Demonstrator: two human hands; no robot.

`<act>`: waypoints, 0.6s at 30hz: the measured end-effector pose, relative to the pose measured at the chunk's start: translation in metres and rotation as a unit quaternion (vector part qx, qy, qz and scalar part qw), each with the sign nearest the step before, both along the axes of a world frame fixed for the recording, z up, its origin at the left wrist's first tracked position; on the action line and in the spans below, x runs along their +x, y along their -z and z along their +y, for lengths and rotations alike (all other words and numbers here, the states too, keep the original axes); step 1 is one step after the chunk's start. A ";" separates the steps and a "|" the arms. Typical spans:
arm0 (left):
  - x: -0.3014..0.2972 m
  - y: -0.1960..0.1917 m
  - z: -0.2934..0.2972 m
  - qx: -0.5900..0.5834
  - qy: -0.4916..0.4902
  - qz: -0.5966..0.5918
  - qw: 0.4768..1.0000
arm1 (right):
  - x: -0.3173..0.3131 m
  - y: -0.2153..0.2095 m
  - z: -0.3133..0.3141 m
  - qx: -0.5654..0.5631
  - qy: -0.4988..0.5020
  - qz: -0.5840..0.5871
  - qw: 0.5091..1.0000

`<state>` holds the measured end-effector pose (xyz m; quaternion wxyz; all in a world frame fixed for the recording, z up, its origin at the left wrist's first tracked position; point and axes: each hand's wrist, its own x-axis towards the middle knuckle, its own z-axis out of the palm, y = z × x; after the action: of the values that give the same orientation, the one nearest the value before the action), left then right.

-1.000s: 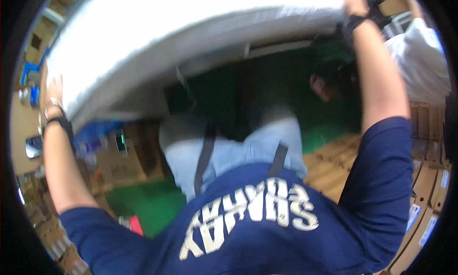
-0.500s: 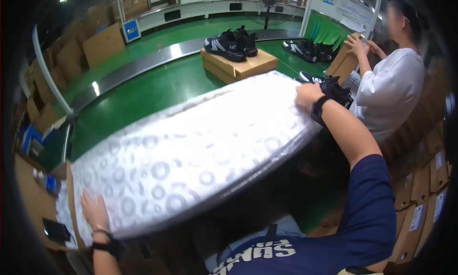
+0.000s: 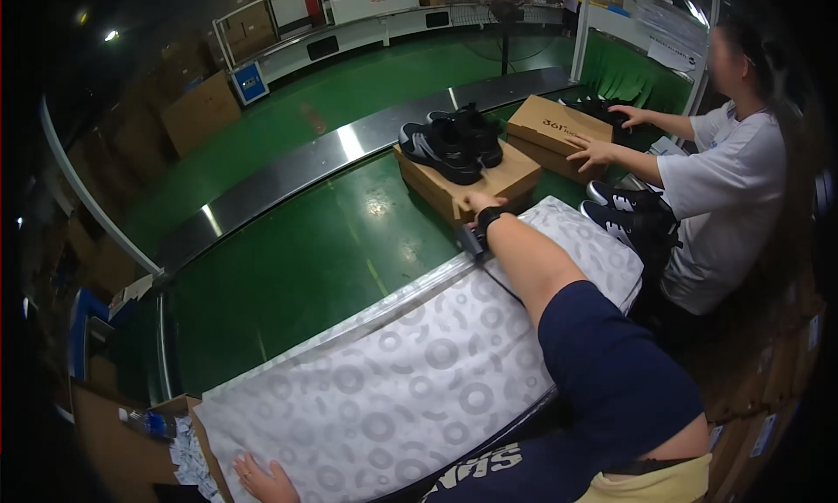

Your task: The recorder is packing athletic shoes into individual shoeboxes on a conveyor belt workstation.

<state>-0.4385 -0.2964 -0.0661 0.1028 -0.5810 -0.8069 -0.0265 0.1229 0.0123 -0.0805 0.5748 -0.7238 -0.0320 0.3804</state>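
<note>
My left hand (image 3: 266, 480) lies flat with fingers spread on the near left end of a stack of white tissue paper sheets (image 3: 384, 385) printed with grey rings. My right hand (image 3: 480, 205) reaches across the stack, its fingers bent against the near edge of a brown cardboard shoe box (image 3: 511, 173). A pair of black sports shoes (image 3: 449, 145) stands on that box. A dark object with a thin cord (image 3: 472, 242) is below my right wrist; whether it is held or just lies there is unclear.
At right a co-worker in white (image 3: 729, 180) has both hands around a second shoe box (image 3: 559, 132). More black shoes (image 3: 633, 213) lie before them. A green belt (image 3: 288, 272) with a metal rail (image 3: 349, 141) runs behind. At left stands a carton with small packets (image 3: 192, 459) and a bottle (image 3: 148, 423).
My right hand has left the paper's right end and moved left and away to the shoe box. My left hand stays on the paper. The co-worker's box has been lowered. The view has shifted.
</note>
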 end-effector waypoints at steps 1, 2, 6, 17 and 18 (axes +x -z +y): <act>0.001 0.000 0.000 0.001 0.007 -0.002 1.000 | -0.018 -0.008 -0.001 -0.010 -0.019 0.004 1.000; 0.003 -0.002 -0.001 0.001 0.013 -0.005 1.000 | -0.035 -0.012 -0.001 -0.022 -0.038 0.007 0.999; 0.021 -0.011 0.006 -0.007 -0.073 -0.063 0.995 | -0.120 0.007 -0.016 0.008 -0.207 -0.036 0.978; 0.050 -0.039 0.012 -0.051 -0.101 -0.022 0.993 | -0.060 -0.080 0.055 0.172 -0.396 -0.580 0.691; 0.058 -0.045 0.012 -0.010 -0.029 -0.068 0.997 | -0.063 -0.094 0.044 0.193 -0.429 -0.592 0.654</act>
<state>-0.3802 -0.2846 -0.0210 0.0420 -0.5549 -0.8291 -0.0548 0.0600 0.0562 0.0131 0.3338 -0.5740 -0.7453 0.0605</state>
